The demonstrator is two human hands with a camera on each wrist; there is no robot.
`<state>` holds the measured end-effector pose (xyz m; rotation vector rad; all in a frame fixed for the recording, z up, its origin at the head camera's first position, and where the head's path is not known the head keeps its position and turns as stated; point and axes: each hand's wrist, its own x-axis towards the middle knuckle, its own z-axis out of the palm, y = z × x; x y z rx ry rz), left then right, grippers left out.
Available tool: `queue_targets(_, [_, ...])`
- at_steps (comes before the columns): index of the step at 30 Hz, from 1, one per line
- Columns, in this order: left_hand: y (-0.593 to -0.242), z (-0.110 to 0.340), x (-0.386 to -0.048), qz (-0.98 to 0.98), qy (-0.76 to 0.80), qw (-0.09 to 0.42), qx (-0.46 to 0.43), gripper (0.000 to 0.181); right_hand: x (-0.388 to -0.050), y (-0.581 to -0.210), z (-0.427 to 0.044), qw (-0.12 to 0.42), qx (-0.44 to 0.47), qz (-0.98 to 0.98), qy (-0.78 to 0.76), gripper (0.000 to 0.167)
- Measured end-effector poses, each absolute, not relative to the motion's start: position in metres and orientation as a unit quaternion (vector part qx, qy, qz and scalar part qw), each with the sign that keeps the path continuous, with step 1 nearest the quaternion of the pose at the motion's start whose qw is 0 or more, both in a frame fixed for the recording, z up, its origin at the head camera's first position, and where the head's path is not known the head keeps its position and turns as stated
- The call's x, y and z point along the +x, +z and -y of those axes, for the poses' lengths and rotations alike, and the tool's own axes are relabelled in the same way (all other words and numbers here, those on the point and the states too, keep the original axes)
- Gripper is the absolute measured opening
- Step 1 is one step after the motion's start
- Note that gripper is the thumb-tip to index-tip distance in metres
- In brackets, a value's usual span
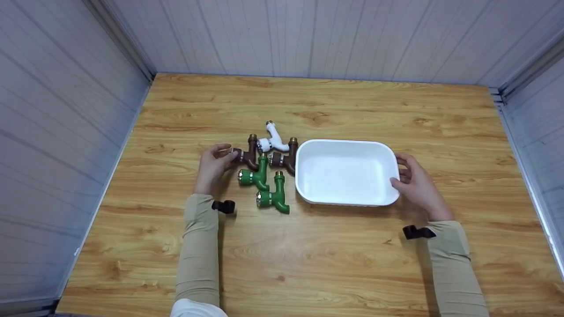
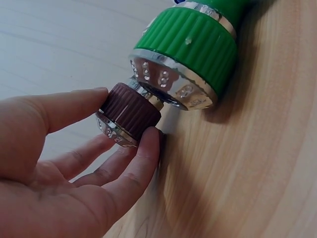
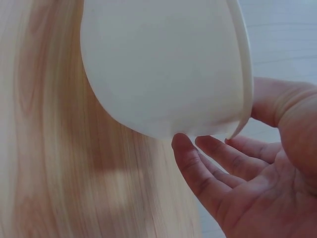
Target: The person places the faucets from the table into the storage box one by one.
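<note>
So there's a wood-grain tabletop (image 1: 335, 255) with a white rectangular tub (image 1: 347, 174) right of the middle, open side up. The right hand (image 1: 416, 185) has hold of the tub's right end, thumb over the rim and fingers on the outside. Over on the other side, the left hand (image 1: 212, 165) is pinching the ribbed knob of the left brown tap (image 1: 252, 152), thumb on one side and fingertips on the other. That tap's in a little bunch left of the tub: a lower green tap (image 1: 279, 196) nearest the person, an upper green tap (image 1: 261, 174) just beyond it, then a right brown tap (image 1: 292, 154) tucked by the tub's left rim (can't tell if they're touching), and a white tap (image 1: 275, 138) farthest back. Smallest bits: the brown and green ones have brass-coloured ends pointing away from the person.
</note>
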<state>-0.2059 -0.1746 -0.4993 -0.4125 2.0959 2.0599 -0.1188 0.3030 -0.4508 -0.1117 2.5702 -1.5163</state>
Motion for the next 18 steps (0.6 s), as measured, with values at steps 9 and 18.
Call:
queue_targets(9, [-0.498, 0.173, -0.206, -0.696, 0.697, 0.094, -0.141, 0.042, -0.128, -0.48, -0.32, 0.082, -0.03, -0.863, -0.498, 0.062])
queue_targets(18, [-0.498, 0.173, -0.2, -0.689, 0.709, 0.078, -0.132, 0.039, -0.127, -0.481, -0.32, 0.075, -0.036, -0.85, -0.521, 0.06])
